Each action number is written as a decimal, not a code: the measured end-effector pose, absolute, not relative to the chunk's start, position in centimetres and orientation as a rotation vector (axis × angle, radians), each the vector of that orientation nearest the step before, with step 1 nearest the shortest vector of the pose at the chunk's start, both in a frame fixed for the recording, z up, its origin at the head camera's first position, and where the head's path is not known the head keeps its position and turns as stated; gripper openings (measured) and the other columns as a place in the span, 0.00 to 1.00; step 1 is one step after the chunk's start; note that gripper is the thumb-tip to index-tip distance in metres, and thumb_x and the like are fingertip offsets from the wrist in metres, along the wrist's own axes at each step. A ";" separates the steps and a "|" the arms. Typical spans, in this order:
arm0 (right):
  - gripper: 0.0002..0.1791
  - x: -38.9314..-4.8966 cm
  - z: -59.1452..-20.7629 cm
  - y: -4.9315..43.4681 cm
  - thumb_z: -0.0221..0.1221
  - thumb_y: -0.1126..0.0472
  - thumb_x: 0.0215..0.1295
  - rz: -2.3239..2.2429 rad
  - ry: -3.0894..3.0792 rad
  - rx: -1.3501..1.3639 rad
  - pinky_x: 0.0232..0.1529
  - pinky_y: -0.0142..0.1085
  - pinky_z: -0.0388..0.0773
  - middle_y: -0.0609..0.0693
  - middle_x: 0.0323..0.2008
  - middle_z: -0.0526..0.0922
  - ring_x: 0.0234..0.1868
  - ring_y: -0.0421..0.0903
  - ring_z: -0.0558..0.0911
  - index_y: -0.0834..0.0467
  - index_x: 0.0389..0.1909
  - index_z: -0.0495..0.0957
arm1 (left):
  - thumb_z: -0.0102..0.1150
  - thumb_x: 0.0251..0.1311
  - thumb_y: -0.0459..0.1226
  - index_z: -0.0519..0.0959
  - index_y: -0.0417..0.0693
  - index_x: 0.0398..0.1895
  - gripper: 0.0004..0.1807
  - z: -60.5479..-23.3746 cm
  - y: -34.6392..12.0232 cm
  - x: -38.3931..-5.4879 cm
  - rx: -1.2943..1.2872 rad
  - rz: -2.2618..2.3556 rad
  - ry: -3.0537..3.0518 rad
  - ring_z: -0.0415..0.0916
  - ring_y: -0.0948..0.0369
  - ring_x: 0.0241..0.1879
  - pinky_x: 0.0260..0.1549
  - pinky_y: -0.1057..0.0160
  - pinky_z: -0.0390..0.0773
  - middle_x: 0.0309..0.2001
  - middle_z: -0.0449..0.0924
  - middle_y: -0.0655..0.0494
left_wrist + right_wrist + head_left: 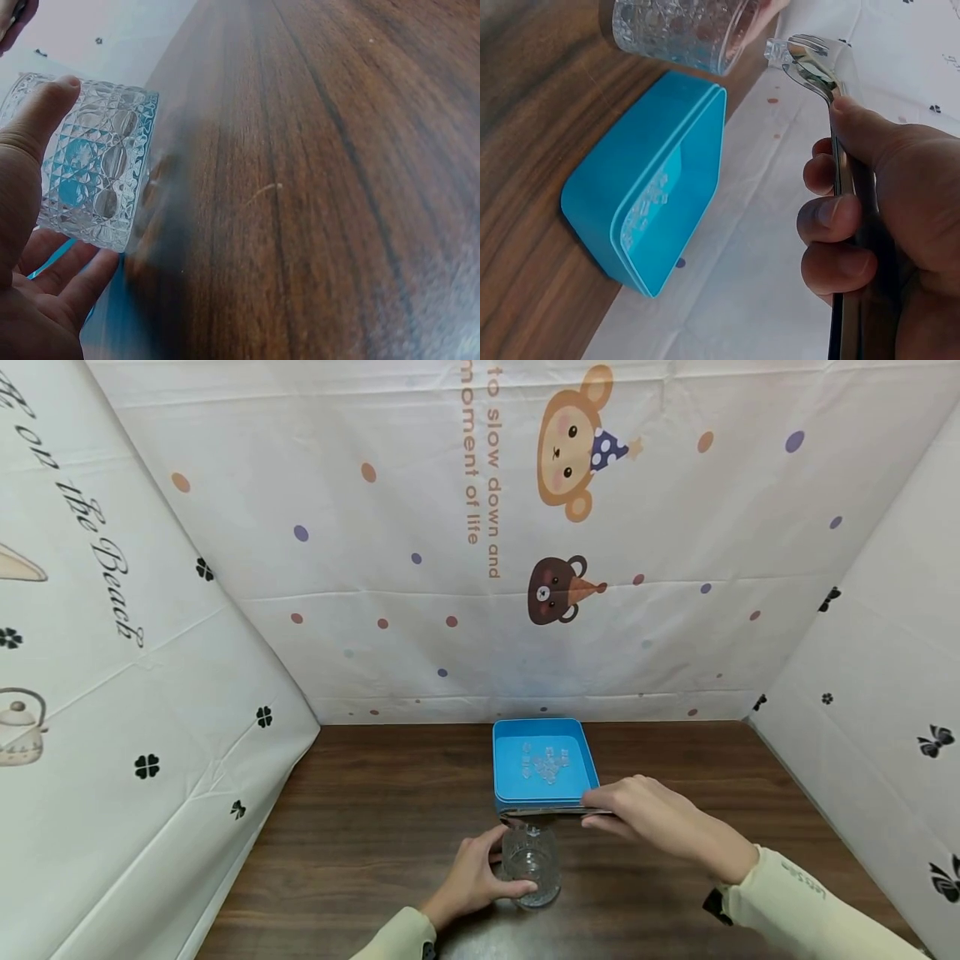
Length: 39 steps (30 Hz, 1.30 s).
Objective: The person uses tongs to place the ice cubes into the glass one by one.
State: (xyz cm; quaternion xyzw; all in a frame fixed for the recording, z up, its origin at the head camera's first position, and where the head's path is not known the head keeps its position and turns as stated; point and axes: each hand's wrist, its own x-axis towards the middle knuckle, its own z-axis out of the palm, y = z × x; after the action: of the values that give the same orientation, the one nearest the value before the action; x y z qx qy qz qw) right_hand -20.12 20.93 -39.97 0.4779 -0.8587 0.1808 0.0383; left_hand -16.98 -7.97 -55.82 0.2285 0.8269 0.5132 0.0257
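A clear patterned glass (pixel 534 867) stands on the wooden table, and my left hand (pixel 471 878) holds it, thumb on one side and fingers around the other. In the left wrist view the cut diamond pattern of the glass (pixel 112 161) shows behind the thumb. My right hand (pixel 648 814) grips metal tongs (pixel 810 73) with a fork-like and a spoon-like end. A small clear cube (pixel 777 51) sits at their tip, over the glass. Just behind the glass is a blue box (pixel 517 798), with several clear cubes (pixel 550 766) on its floor.
Dark wooden tabletop (pixel 375 810) spreads to both sides of the glass and box. White printed cloth (pixel 450 652) hangs behind the table, with more cloth at the left and right sides. The box stands near the table's back edge.
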 end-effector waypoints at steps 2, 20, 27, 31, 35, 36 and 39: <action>0.12 -20.0 -40.1 20.9 0.61 0.55 0.75 0.549 -2.639 1.475 0.22 0.23 0.62 0.30 0.21 0.66 0.20 0.26 0.60 0.45 0.28 0.73 | 0.78 0.52 0.55 0.76 0.55 0.65 0.38 -55.8 -8.0 -17.0 0.717 1.593 2.552 0.84 0.65 0.49 0.46 0.70 0.84 0.54 0.83 0.57; 0.11 -19.6 -41.3 21.0 0.60 0.51 0.75 0.595 -2.664 1.457 0.20 0.23 0.61 0.29 0.21 0.65 0.18 0.25 0.60 0.45 0.30 0.74 | 0.77 0.53 0.55 0.78 0.60 0.62 0.34 -55.7 -8.0 -17.0 0.725 1.593 2.552 0.83 0.64 0.50 0.45 0.70 0.84 0.55 0.83 0.61; 0.12 -19.4 -41.5 21.0 0.58 0.47 0.76 0.567 -2.662 1.427 0.19 0.23 0.58 0.29 0.21 0.64 0.17 0.25 0.58 0.42 0.31 0.72 | 0.78 0.52 0.54 0.77 0.57 0.65 0.37 -55.8 -8.0 -16.9 0.727 1.589 2.562 0.83 0.65 0.50 0.45 0.71 0.84 0.54 0.84 0.61; 0.11 -19.4 -41.6 21.0 0.58 0.47 0.76 0.577 -2.656 1.430 0.18 0.23 0.58 0.29 0.21 0.65 0.17 0.25 0.59 0.43 0.32 0.74 | 0.78 0.52 0.55 0.77 0.57 0.65 0.37 -55.8 -8.0 -16.9 0.720 1.583 2.566 0.83 0.65 0.50 0.46 0.70 0.83 0.54 0.84 0.60; 0.11 -19.3 -41.6 20.9 0.57 0.46 0.77 0.581 -2.663 1.437 0.18 0.23 0.60 0.29 0.22 0.69 0.18 0.26 0.61 0.44 0.33 0.76 | 0.78 0.52 0.56 0.78 0.57 0.64 0.36 -55.7 -7.9 -16.9 0.712 1.567 2.575 0.83 0.65 0.50 0.46 0.71 0.83 0.52 0.85 0.61; 0.11 -19.3 -41.6 20.8 0.57 0.46 0.77 0.580 -2.663 1.438 0.19 0.23 0.61 0.30 0.23 0.70 0.18 0.26 0.62 0.44 0.33 0.76 | 0.78 0.52 0.56 0.78 0.57 0.63 0.36 -55.7 -7.9 -16.9 0.710 1.561 2.580 0.83 0.65 0.49 0.46 0.71 0.83 0.52 0.85 0.61; 0.10 -19.2 -41.7 20.8 0.58 0.47 0.76 0.578 -2.657 1.437 0.19 0.23 0.63 0.30 0.23 0.70 0.19 0.26 0.63 0.45 0.34 0.76 | 0.78 0.51 0.57 0.78 0.56 0.63 0.36 -55.6 -7.9 -16.9 0.702 1.545 2.593 0.83 0.65 0.49 0.45 0.71 0.83 0.51 0.85 0.61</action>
State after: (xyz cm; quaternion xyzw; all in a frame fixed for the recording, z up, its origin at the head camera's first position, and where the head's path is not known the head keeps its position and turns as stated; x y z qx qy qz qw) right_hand -19.24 20.81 -41.68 0.4670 -0.8634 0.1880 0.0331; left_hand -16.87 -7.92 -55.63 0.2266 0.8365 0.4985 0.0213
